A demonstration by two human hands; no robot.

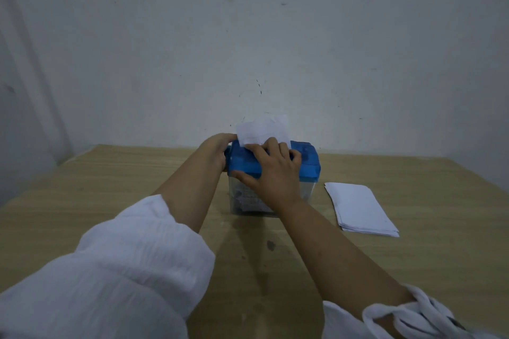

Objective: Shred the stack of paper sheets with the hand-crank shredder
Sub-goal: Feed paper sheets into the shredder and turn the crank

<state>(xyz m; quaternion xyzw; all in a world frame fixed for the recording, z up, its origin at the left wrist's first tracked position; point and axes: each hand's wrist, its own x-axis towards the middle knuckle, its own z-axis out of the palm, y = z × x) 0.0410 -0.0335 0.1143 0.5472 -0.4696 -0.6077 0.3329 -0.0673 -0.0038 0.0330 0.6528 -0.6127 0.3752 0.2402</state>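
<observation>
The hand-crank shredder (307,165) has a blue lid on a clear bin (309,192) and stands mid-table. A white sheet (263,128) sticks upright out of its slot. My left hand (216,147) curls round the crank at the lid's left end, and the crank is mostly hidden. My right hand (271,170) lies across the lid, fingers spread up to the foot of the sheet and thumb along the front edge. The stack of paper sheets (359,208) lies flat to the right of the shredder. Shreds show faintly inside the bin.
The wooden table (440,201) runs up to a pale wall (248,49) just behind the shredder. White sleeves cover both my forearms near the camera. A dark spot (271,245) marks the tabletop in front of the bin.
</observation>
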